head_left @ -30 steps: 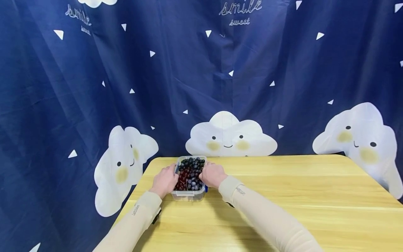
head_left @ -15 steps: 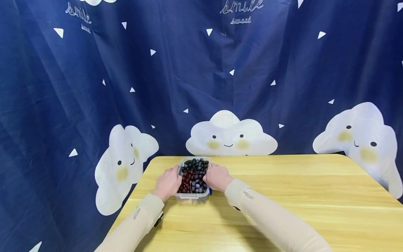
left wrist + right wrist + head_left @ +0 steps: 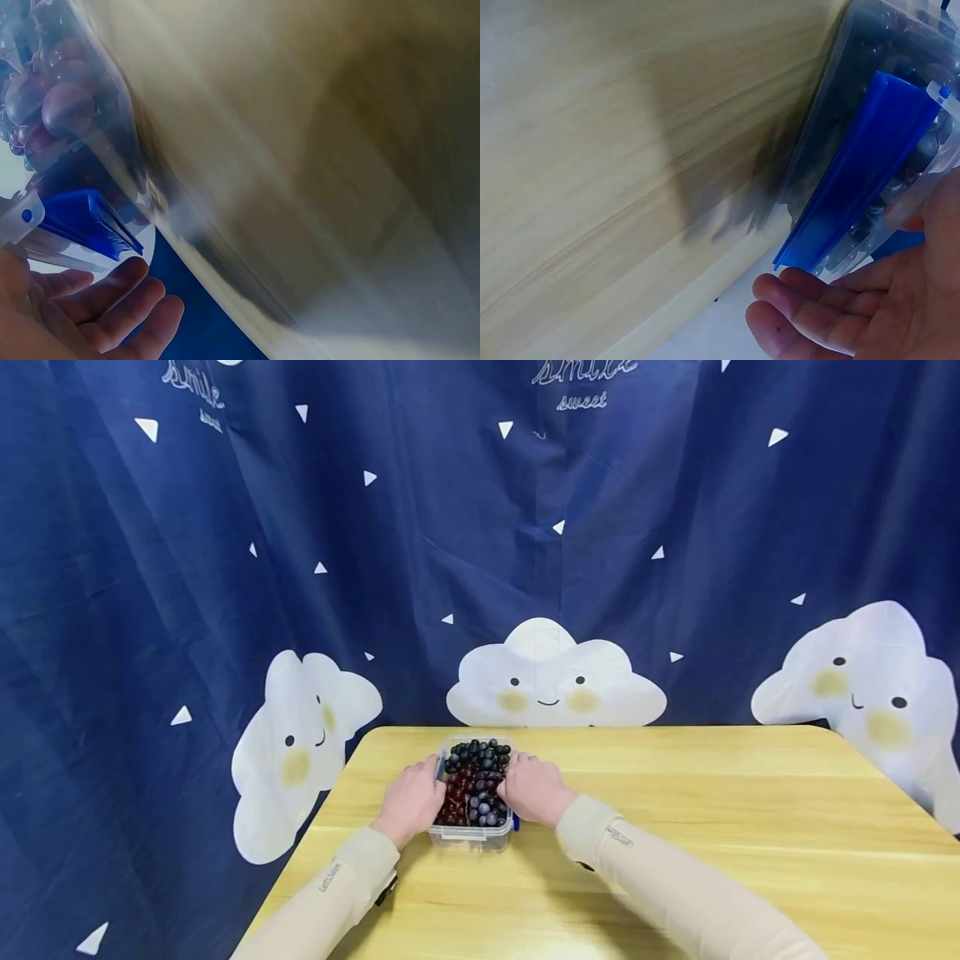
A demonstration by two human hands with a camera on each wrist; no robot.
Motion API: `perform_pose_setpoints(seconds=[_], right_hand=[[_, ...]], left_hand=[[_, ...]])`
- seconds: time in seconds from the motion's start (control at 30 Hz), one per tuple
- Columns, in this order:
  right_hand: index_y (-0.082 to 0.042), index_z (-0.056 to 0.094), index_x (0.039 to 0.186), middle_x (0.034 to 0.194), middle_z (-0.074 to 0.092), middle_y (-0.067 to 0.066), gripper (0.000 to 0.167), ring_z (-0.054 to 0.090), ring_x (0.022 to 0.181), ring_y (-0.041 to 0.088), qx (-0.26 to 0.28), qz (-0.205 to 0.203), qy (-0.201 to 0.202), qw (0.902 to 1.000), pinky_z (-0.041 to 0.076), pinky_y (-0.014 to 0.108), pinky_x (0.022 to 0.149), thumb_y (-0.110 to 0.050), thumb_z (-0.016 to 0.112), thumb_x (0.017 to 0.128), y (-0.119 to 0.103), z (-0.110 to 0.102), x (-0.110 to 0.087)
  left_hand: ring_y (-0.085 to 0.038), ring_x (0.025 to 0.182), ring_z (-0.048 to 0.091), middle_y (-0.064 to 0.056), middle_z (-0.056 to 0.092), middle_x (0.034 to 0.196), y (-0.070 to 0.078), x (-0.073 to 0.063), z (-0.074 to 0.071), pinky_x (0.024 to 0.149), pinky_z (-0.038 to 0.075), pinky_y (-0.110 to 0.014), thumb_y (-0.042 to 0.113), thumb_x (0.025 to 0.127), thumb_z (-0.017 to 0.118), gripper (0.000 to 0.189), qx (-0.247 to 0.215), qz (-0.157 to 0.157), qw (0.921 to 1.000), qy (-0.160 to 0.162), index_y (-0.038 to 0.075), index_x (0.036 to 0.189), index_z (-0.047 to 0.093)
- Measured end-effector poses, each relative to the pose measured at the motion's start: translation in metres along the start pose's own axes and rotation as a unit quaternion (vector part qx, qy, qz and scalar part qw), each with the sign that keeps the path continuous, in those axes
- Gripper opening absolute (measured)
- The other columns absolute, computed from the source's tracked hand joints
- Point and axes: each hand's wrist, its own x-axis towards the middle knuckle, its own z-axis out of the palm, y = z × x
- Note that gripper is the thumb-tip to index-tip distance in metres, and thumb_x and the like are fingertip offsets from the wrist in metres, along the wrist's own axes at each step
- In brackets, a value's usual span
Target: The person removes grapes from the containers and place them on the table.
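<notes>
A clear plastic food container [image 3: 472, 842] filled with grapes stands toward the back left of the table. Dark blue grapes [image 3: 480, 756] lie at the far end and near right, reddish ones [image 3: 456, 797] at the near left. My left hand [image 3: 411, 797] grips the container's left side, thumb at the rim. On the opposite side my right hand [image 3: 536, 789] holds it in the same way. Blue side latches hang down, one latch [image 3: 86, 221] in the left wrist view and another latch [image 3: 862, 165] in the right wrist view, close to the fingers. Whether the base touches the table cannot be told.
The pale wooden table [image 3: 712, 810] stretches away to the right. Behind its far edge hangs a dark blue curtain [image 3: 420, 568] printed with smiling clouds and small white triangles.
Both hands have moved to the right and slightly nearer with the container between them. The head view has also shifted a little. The grip looks the same.
</notes>
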Motion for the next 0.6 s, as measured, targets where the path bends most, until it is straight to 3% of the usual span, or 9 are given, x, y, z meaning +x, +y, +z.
perform_pose_setpoints(seconds=[0.17, 0.3, 0.5, 0.6], right_hand=[[0.013, 0.05, 0.139, 0.118, 0.066, 0.023, 0.065, 0.066, 0.091, 0.03, -0.011, -0.009, 0.0, 0.9999, 0.06, 0.043, 0.061, -0.041, 0.043, 0.104, 0.003, -0.001, -0.006], [0.014, 0.055, 0.132, 0.107, 0.067, 0.02, 0.063, 0.064, 0.083, 0.027, -0.017, -0.015, 0.001, 0.9997, 0.059, 0.041, 0.059, -0.042, 0.044, 0.103, 0.005, -0.001, -0.01], [0.014, 0.056, 0.131, 0.117, 0.066, 0.024, 0.062, 0.062, 0.08, 0.026, -0.035, -0.033, -0.007, 0.9988, 0.057, 0.039, 0.055, -0.04, 0.046, 0.103, 0.008, -0.004, -0.019], [0.015, 0.055, 0.132, 0.111, 0.066, 0.024, 0.063, 0.059, 0.075, 0.025, -0.035, -0.03, -0.01, 0.9989, 0.056, 0.038, 0.052, -0.041, 0.046, 0.103, 0.01, -0.007, -0.023]], left_hand=[[-0.029, 0.092, 0.065, -0.008, 0.068, 0.1, 0.005, -0.004, -0.002, 0.077, 0.056, -0.05, 0.022, 0.095, 0.054, 0.042, -0.002, 0.002, 1.0, -0.009, 0.007, 0.135, 0.055], [-0.03, 0.091, 0.066, -0.009, 0.069, 0.099, 0.009, -0.007, -0.001, 0.077, 0.056, -0.05, 0.022, 0.095, 0.054, 0.044, 0.005, 0.01, 0.9999, -0.007, 0.006, 0.136, 0.054], [-0.029, 0.093, 0.066, -0.011, 0.069, 0.103, 0.016, -0.012, 0.001, 0.078, 0.056, -0.049, 0.022, 0.096, 0.053, 0.045, 0.01, 0.01, 0.9999, -0.008, 0.006, 0.138, 0.053], [-0.028, 0.094, 0.065, -0.011, 0.069, 0.105, 0.021, -0.014, -0.001, 0.076, 0.056, -0.049, 0.022, 0.096, 0.053, 0.043, 0.01, 0.008, 0.9999, -0.006, 0.007, 0.137, 0.053]])
